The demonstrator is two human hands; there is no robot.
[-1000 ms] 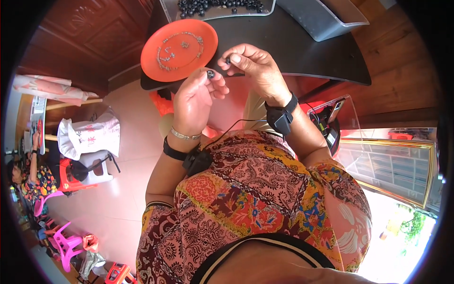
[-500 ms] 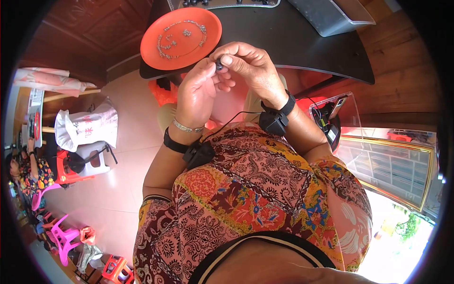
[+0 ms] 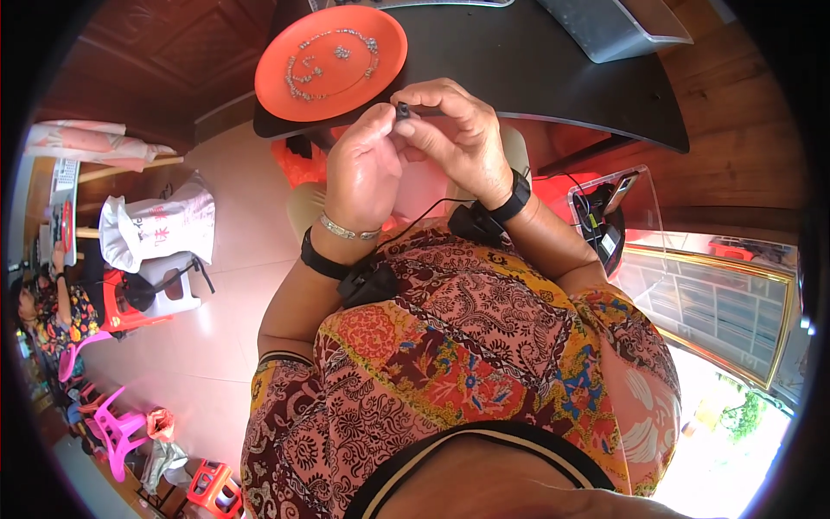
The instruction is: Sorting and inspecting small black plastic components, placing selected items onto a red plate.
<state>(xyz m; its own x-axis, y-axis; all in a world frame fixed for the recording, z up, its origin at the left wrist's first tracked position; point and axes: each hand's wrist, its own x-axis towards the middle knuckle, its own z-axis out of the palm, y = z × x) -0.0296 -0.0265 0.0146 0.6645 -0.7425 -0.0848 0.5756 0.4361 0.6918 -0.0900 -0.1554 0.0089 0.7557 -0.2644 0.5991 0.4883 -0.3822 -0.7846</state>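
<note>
A small, dark knob-like piece (image 3: 403,112) is held up between my two hands, just in front of the table edge. My right hand (image 3: 458,138) pinches it between thumb and bent index finger. From the other side my left hand (image 3: 365,169) closes on it, its fingers partly hidden behind the right thumb. Just beyond lies a round orange plate (image 3: 271,71), on which small silvery metal bits form a ring with little clusters inside. What the piece is exactly is too small to tell.
The plate rests on a black table (image 3: 553,86). At the table's back right stands a grey plastic bin (image 3: 596,39). A clear box (image 3: 650,208) with cables is by my right forearm. Leftward are a white sack (image 3: 160,233), pink stools (image 3: 117,432) and another person (image 3: 60,303).
My right hand has tilted, its fingers arching higher over the dark piece, which now shows its end upward. My left fingers are tucked further behind. The tray of black pieces has mostly left view.
</note>
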